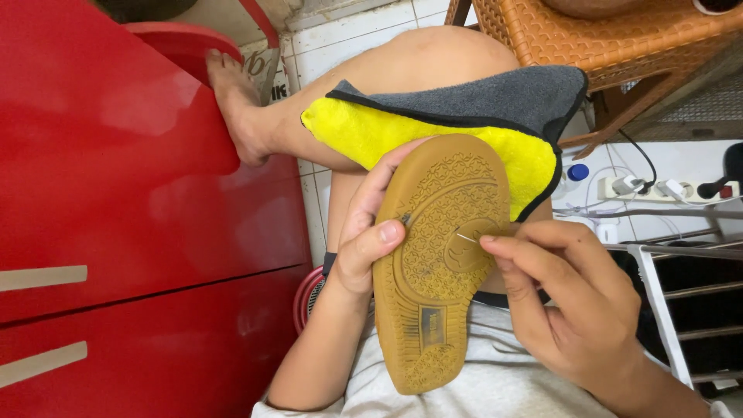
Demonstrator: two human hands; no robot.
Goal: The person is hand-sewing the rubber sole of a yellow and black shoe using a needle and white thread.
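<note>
One tan-soled shoe (441, 263), one needle (466, 238), one yellow-and-grey cloth (464, 128), two hands, one power strip (665, 188), one wicker stool (611, 35).

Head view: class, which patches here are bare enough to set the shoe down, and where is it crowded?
Bare: white floor tiles between the foot and wicker chair. Crowded: the lap under the shoe, cloth, both hands; the floor by the power strip.

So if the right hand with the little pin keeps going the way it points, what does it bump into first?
The right hand points its thin pin left, at the tan shoe sole. It would most likely meet the sole's grooved middle first; the tip already looks very close.
</note>
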